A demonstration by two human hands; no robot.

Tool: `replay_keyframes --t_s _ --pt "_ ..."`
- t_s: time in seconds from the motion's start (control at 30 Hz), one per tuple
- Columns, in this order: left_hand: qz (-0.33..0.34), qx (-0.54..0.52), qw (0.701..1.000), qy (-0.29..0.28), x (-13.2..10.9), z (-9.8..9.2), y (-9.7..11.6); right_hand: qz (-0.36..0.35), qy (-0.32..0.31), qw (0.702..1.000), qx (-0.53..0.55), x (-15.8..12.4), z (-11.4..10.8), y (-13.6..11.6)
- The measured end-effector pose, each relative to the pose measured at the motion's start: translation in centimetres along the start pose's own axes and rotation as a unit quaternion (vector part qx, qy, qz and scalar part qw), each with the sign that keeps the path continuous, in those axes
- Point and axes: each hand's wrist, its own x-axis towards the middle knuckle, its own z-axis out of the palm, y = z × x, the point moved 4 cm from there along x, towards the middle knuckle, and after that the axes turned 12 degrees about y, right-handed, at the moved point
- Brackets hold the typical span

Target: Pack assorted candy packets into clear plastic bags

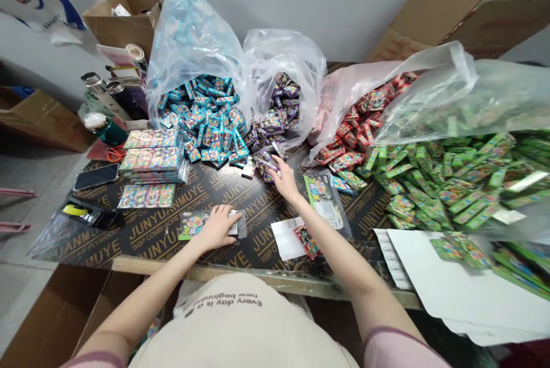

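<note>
My left hand [220, 227] lies flat with its fingers apart on a printed plastic packet [191, 223] near the table's front edge. My right hand [284, 180] reaches to the front of the purple pile, with fingers and thumb closed around a small purple box [265, 163]. More purple boxes [281, 107] spill from a clear bag behind it. Below my right forearm lie a white paper [284, 239] and a small red box [306, 242]. Another green printed packet [320, 199] rests just right of my right wrist.
Open bags spill blue boxes [210, 121], red boxes [356, 127] and green boxes [447, 179]. At left are stacked filled packets [150, 161], a phone [97, 176], a tape dispenser [90, 212] and bottles [107, 127]. White sheets [455, 282] overhang the right front edge.
</note>
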Motion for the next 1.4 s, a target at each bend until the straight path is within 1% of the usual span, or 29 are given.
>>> replay_keyframes --t_s 0.07,0.1,0.13,0.17,0.2,0.23,0.27,0.3,0.33,0.37,0.4,0.47,0.53,0.57,0.63,0.67,0.7,0.73,0.77,0.83,0.9,0.97,1.07,1.1,1.17,1.23,1.3,1.33,1.4 --pt "-0.054 -0.088 0.993 0.056 0.9 -0.3 0.4 0.094 0.023 0.989 0.117 -2.6 -0.7 -0.7" --pt "-0.099 -0.158 0.978 0.093 1.5 -0.5 0.5 0.154 0.009 0.971 0.184 -4.0 -0.5 -1.2" --pt "-0.149 -0.246 0.949 0.129 2.2 -0.6 0.7 0.212 -0.017 0.946 0.245 -5.5 0.0 -1.7" --pt "-0.201 -0.343 0.904 0.159 2.9 -0.6 0.8 0.255 -0.05 0.922 0.288 -7.0 0.6 -2.4" --pt "-0.251 -0.438 0.844 0.18 3.5 -0.5 0.9 0.276 -0.08 0.906 0.311 -8.4 1.1 -3.1" --pt "-0.291 -0.515 0.783 0.195 4.0 -0.4 1.0 0.277 -0.104 0.902 0.315 -9.6 1.4 -3.8" --pt "-0.321 -0.569 0.729 0.205 4.4 -0.5 1.1 0.256 -0.117 0.911 0.303 -10.4 1.4 -4.5" --pt "-0.341 -0.606 0.687 0.21 4.6 -0.7 1.2 0.217 -0.123 0.928 0.277 -10.9 1.2 -5.1" --pt "-0.354 -0.628 0.661 0.208 4.7 -0.9 1.3 0.164 -0.125 0.947 0.245 -11.1 0.8 -5.7" --pt "-0.362 -0.642 0.646 0.199 4.6 -1.2 1.4 0.106 -0.126 0.963 0.214 -11.1 0.3 -6.3" --pt "-0.366 -0.652 0.639 0.18 4.4 -1.5 1.5 0.049 -0.132 0.972 0.188 -11.0 -0.2 -6.9" --pt "-0.367 -0.662 0.642 0.118 3.9 -1.9 1.8 -0.041 -0.164 0.973 0.157 -10.8 -1.1 -7.8" --pt "-0.362 -0.647 0.667 0.073 3.4 -2.1 2.1 -0.102 -0.206 0.963 0.143 -10.7 -1.4 -8.7" --pt "-0.354 -0.63 0.688 0.066 3.2 -2.2 2.2 -0.13 -0.22 0.957 0.136 -10.8 -1.4 -9.1" --pt "-0.336 -0.586 0.733 0.079 3.1 -2.4 2.1 -0.176 -0.231 0.949 0.121 -11.1 -1.3 -9.8" --pt "-0.329 -0.568 0.749 0.088 3.0 -2.6 2.0 -0.186 -0.227 0.949 0.117 -11.2 -1.1 -9.9" --pt "-0.326 -0.562 0.754 0.093 3.0 -2.7 2.0 -0.184 -0.219 0.951 0.115 -11.4 -1.0 -10.0" --pt "-0.327 -0.574 0.745 0.095 2.9 -2.7 2.0 -0.167 -0.206 0.957 0.121 -11.4 -0.8 -9.9" --pt "-0.329 -0.602 0.722 0.087 2.8 -2.7 2.2 -0.138 -0.188 0.963 0.137 -11.4 -0.7 -9.7" --pt "-0.324 -0.683 0.653 0.039 2.5 -2.5 2.8 -0.067 -0.153 0.966 0.197 -11.4 -0.3 -9.2" --pt "-0.306 -0.744 0.593 -0.02 2.3 -2.3 3.7 -0.01 -0.15 0.954 0.261 -11.5 0.2 -8.8" --pt "-0.302 -0.764 0.569 -0.033 2.1 -2.1 4.2 0.008 -0.176 0.942 0.284 -11.8 0.7 -8.7" --pt "-0.342 -0.742 0.575 0.043 2.1 -1.8 3.7 -0.024 -0.178 0.953 0.243 -12.1 0.5 -8.8" --pt "-0.357 -0.725 0.585 0.074 2.0 -1.7 3.4 -0.043 -0.165 0.961 0.218 -12.1 0.2 -8.9" --pt "-0.368 -0.683 0.619 0.121 2.0 -1.6 2.9 -0.089 -0.148 0.973 0.155 -12.0 -0.4 -9.1" --pt "-0.357 -0.642 0.662 0.148 1.9 -1.6 2.4 -0.143 -0.157 0.973 0.087 -11.8 -0.8 -9.5" --pt "-0.333 -0.6 0.712 0.147 1.6 -1.7 1.9 -0.193 -0.17 0.966 0.03 -11.6 -1.1 -9.6" --pt "-0.313 -0.571 0.746 0.14 1.4 -1.8 1.5 -0.211 -0.171 0.963 0.007 -11.5 -1.3 -9.5" --pt "-0.244 -0.468 0.84 0.127 0.8 -2.4 0.6 -0.229 -0.157 0.96 -0.033 -11.3 -1.6 -8.8"
